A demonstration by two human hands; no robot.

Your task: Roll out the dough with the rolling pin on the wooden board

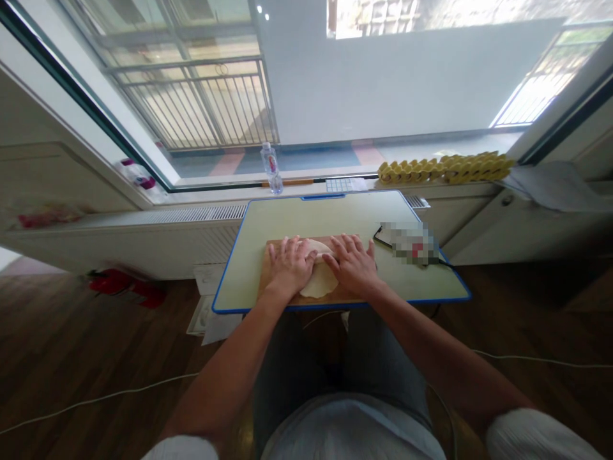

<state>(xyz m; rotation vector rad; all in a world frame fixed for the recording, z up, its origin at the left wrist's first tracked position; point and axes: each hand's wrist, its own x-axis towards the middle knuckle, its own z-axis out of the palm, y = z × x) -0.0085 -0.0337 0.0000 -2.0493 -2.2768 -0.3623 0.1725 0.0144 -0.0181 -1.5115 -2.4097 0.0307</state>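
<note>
A flat, pale round of dough [320, 283] lies on a wooden board [268, 262] near the front edge of a small table. My left hand [291, 265] is over the left part of the dough, palm down with fingers stretched forward. On the other side my right hand [353, 263] lies likewise, its fingers spread toward the board's far edge. The two thumbs point toward each other above the dough. A narrow pale band crosses the dough between them; whether it is a rolling pin or a fold, I cannot tell. What lies beneath both palms is hidden.
A phone [407, 243], partly blurred out, rests on the right of the blue-edged table [268, 217]. On the windowsill stand a clear bottle [271, 167] and a yellow egg-tray-like strip [445, 168]. A red fire extinguisher [127, 286] is on the floor at left.
</note>
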